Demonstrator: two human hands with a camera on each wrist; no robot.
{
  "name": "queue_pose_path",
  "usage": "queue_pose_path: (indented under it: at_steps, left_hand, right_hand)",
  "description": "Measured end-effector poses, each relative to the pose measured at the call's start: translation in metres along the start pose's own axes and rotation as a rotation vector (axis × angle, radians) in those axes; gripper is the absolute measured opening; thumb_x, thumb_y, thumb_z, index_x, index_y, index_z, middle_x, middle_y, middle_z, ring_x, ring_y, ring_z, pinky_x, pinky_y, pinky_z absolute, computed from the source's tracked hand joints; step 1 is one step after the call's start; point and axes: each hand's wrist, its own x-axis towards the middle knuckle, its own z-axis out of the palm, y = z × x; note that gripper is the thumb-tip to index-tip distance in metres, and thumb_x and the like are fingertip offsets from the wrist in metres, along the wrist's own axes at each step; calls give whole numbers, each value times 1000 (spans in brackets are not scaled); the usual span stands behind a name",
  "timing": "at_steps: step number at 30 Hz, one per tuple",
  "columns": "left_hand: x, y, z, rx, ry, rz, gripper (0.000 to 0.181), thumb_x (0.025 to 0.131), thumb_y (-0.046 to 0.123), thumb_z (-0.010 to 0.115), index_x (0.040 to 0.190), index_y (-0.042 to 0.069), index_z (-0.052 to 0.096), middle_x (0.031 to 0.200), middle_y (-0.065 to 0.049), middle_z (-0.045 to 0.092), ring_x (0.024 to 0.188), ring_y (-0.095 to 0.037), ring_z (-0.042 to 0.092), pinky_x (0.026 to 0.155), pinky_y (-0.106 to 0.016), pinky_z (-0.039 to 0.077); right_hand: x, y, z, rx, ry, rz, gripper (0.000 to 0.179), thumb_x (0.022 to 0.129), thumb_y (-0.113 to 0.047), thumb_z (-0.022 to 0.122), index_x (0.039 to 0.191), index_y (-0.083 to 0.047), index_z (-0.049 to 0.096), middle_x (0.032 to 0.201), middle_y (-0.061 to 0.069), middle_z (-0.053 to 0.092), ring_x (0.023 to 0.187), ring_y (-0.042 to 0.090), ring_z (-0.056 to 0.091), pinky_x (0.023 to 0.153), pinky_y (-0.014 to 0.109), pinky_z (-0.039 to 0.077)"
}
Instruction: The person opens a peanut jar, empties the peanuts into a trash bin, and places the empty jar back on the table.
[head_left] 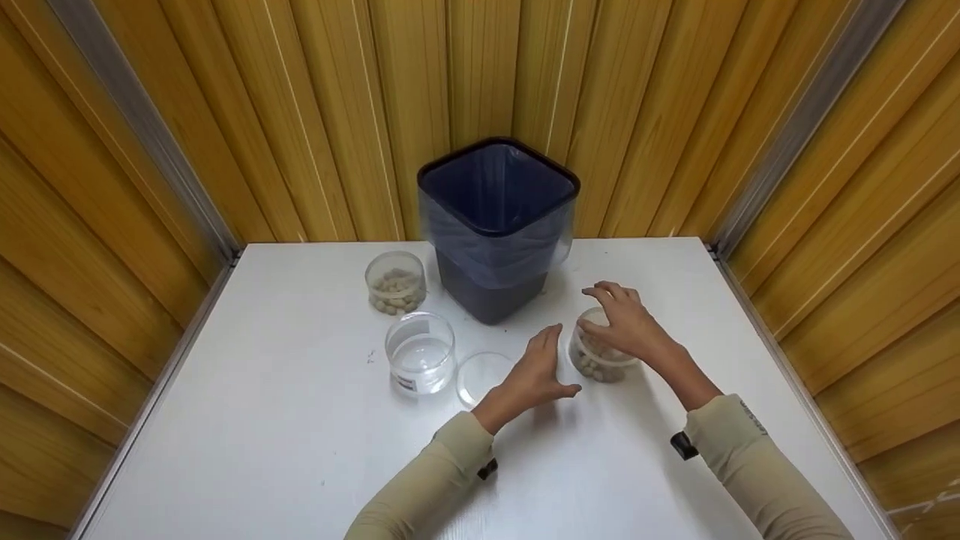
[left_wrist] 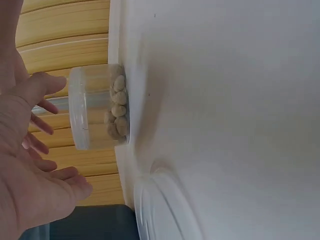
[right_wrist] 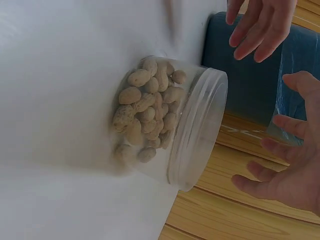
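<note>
**Clear plastic jar (head_left: 602,361): vertical axis**

Left hand (head_left: 532,375): wide, empty, left of the jar. Jar: upright on the white table (head_left: 262,442), containing peanuts (right_wrist: 146,114). Right hand (head_left: 627,322): nearer, fingers spread above the rim, gripping nothing.

Person's L sleeve (head_left: 409,491), bottom ctr of head view, & R sleeve (head_left: 776,476), lower R: both pale khaki, approx. same shade, w/ soft creases nr frame's bottom edge. L cuff (head_left: 466,439) & R cuff (head_left: 720,424) look wide; R one has sm. dark lettering (head_left: 752,417), too tiny to read. Sm. blk piece at each wrist: L blk piece (head_left: 487,469), R blk piece (head_left: 683,445), boxier. L hand (head_left: 531,375) & R hand (head_left: 626,326) bare.
</note>
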Motion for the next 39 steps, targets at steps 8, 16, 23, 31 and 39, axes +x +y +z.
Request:
queue_pose_path:
  at_steps: [8, 16, 23, 31, 39]
  left_hand:
    - [26, -3, 19, -107, 7, -113, 122, 69, 29, 96, 156, -8, 19, 160, -24, 30, 148, -36, 30, 121, -37, 30]
    - [50, 6, 43, -345, 74, -178, 129, 63, 17, 99, 158, -6, 15, 157, -27, 34, 146, -38, 34, 119, -41, 33]
    - [57, 5, 57, -559, 165, -121, 124, 64, 4, 96, 156, -6, 13, 154, -25, 41, 142, -34, 41, 119, -43, 34]
    - [55, 7, 59, -359, 222, -161, 109, 62, 22, 99, 148, -4, 37, 130, -18, 46, 121, -33, 46, 104, -43, 44]
    - [58, 8, 53, -397, 273, -189, 107, 55, 18, 101, 138, 1, 37, 134, -16, 41, 125, -33, 42, 106, -43, 43]
  right_hand:
    - [-11, 7, 8, -7, 8, 12, 61, 95, -38, 69, 143, -2, 53, 149, 29, 42, 131, 58, 37, 100, 72, 40]
    - [-16, 14, 9, -7, 32, 22, 60, 96, -36, 69, 143, -2, 53, 148, 29, 43, 129, 59, 38, 99, 72, 40]
    - [-19, 13, 16, 27, 59, 35, 58, 96, -33, 69, 142, -2, 53, 147, 30, 43, 129, 59, 37, 100, 71, 39]
    - [-23, 13, 18, 1, 64, 40, 63, 96, -36, 68, 146, -3, 49, 149, 30, 40, 134, 58, 32, 101, 74, 35]
    - [-18, 12, 14, 13, 80, 39, 68, 96, -40, 69, 148, -2, 47, 150, 29, 41, 136, 56, 32, 105, 73, 34]
